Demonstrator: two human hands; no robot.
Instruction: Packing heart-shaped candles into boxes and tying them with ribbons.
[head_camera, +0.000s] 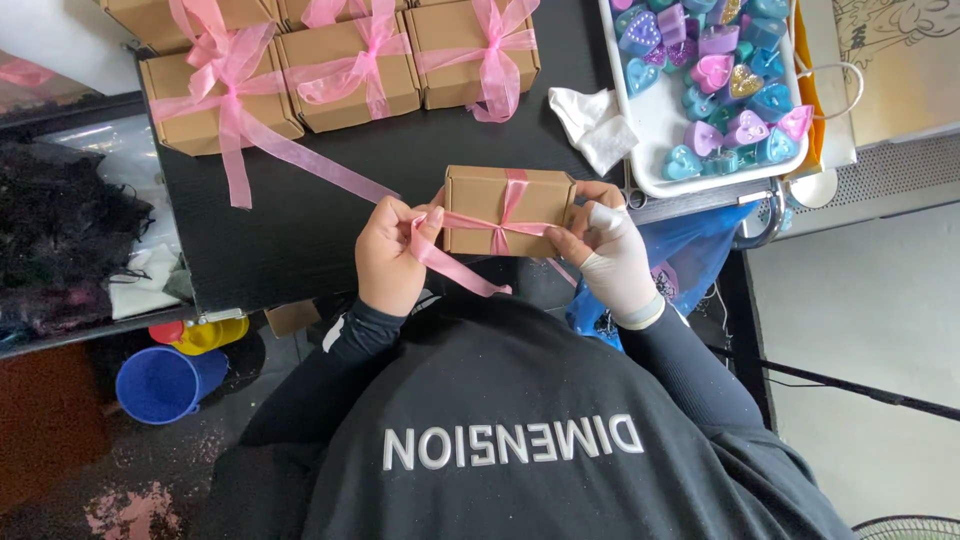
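While fingers (432, 215) pinch ribbon (455, 265), box (508, 210) between

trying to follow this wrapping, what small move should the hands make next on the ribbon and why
Probably pull the two ends apart to snug the crossing. The pink sheer ribbon crosses at the front of the small brown cardboard box, the left hand pinches one end, the gloved right hand the other side, and no bow shows yet.

Boxes (300, 60) and tray (640, 120) edge-cropped
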